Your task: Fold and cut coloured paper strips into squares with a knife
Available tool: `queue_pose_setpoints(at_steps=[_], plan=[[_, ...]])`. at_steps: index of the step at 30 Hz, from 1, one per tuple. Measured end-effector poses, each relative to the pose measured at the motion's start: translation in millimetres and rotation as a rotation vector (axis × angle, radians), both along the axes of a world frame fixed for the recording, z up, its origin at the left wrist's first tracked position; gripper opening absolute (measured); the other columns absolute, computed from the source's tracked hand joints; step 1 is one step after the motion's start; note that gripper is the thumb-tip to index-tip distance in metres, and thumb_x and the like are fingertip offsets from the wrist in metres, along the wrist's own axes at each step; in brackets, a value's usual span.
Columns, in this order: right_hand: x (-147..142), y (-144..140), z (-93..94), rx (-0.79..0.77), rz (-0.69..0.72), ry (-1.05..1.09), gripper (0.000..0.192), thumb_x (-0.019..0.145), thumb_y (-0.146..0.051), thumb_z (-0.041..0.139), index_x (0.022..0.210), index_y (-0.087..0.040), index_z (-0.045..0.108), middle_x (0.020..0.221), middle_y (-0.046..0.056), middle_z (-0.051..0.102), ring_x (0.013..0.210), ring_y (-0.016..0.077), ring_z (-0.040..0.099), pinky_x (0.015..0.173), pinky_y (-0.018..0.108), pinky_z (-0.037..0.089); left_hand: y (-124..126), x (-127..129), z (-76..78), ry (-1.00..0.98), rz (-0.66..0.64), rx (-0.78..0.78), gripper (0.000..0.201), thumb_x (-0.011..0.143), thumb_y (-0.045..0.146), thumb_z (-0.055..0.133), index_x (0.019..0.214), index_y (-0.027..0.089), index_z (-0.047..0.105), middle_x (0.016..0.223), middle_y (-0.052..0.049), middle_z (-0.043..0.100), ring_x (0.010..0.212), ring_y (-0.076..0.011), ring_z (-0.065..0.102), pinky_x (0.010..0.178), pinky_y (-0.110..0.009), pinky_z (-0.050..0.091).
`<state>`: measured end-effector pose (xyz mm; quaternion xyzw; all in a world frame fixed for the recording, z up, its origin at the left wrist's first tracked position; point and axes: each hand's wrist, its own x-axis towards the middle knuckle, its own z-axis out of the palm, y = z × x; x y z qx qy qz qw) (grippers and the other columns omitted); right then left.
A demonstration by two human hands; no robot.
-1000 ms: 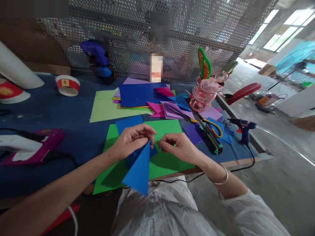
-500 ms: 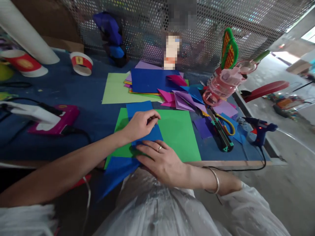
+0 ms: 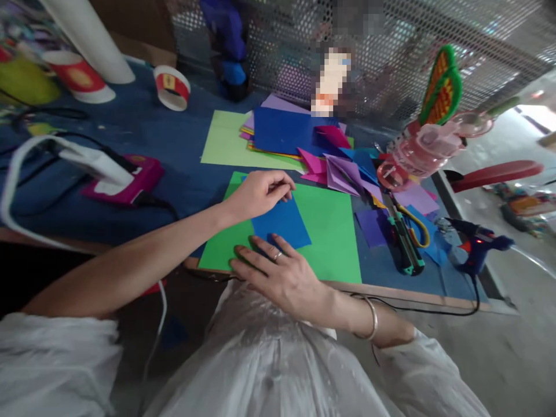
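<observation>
We had the blue paper lying flat on the green sheet, just right of the frame's centre and near the front edge of the table. Our left hand came in from the lower left, its fingers curled and pinching the paper's upper corner, while our right hand lay palm down with fingers spread flat, the fingertips pressing the paper's lower left edge and the green sheet beside it; it gripped nothing. To do this well, we judged the flat hand ought to keep the paper from sliding while the pinching fingers brought the corner over squarely, so that edges met before any crease was pressed. The blue paper sat turned at a slant to the green sheet, its long axis running from the upper left, under our left hand, down toward the lower right, where its free corner pointed at the frame's lower right. Toward the upper middle lay a stack of coloured papers with folded pink and purple pieces beside it; at the right, a utility knife lay by a blue glue gun, well apart from our hands.
</observation>
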<state>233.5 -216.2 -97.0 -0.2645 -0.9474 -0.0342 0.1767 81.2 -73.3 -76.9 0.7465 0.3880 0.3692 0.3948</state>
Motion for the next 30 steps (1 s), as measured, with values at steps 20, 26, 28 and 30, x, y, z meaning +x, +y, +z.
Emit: queue_pose_setpoints(at_steps=[20, 26, 28, 30], plan=[[59.8, 9.8, 18.3, -0.082, -0.353, 0.121, 0.047, 0.11, -0.028, 0.047, 0.154, -0.011, 0.051, 0.151, 0.022, 0.061, 0.141, 0.0337, 0.057, 0.112, 0.053, 0.055, 11.6, -31.3, 17.1, 0.591, 0.173, 0.133, 0.067, 0.071, 0.042, 0.089, 0.126, 0.014, 0.065, 0.135, -0.022, 0.068, 0.131, -0.0432, 0.062, 0.113, -0.056, 0.047], [58.9, 10.9, 9.7, -0.134, -0.395, 0.111, 0.062, 0.108, -0.044, 0.052, 0.155, -0.004, 0.047, 0.151, 0.026, 0.059, 0.139, 0.0377, 0.057, 0.11, 0.054, 0.056, 13.2, -29.5, 17.3, 0.873, 0.13, 0.137, 0.102, 0.062, 0.057, 0.094, 0.143, 0.01, 0.054, 0.144, -0.026, 0.059, 0.139, -0.0462, 0.054, 0.114, -0.051, 0.046], [60.3, 11.8, 7.4, -0.144, -0.396, 0.117, 0.064, 0.107, -0.046, 0.053, 0.156, -0.005, 0.045, 0.152, 0.026, 0.058, 0.139, 0.0377, 0.057, 0.109, 0.054, 0.056, 15.9, -29.3, 15.9, 0.91, 0.141, 0.151, 0.102, 0.06, 0.063, 0.092, 0.141, 0.012, 0.056, 0.141, -0.024, 0.06, 0.137, -0.0458, 0.055, 0.112, -0.05, 0.047], [62.8, 12.5, 6.1, -0.15, -0.398, 0.126, 0.065, 0.108, -0.046, 0.053, 0.158, -0.007, 0.042, 0.152, 0.025, 0.058, 0.139, 0.0371, 0.057, 0.109, 0.055, 0.056, 19.2, -30.2, 14.5, 0.936, 0.15, 0.153, 0.102, 0.059, 0.068, 0.091, 0.139, 0.013, 0.058, 0.141, -0.023, 0.06, 0.136, -0.0457, 0.055, 0.11, -0.05, 0.048]])
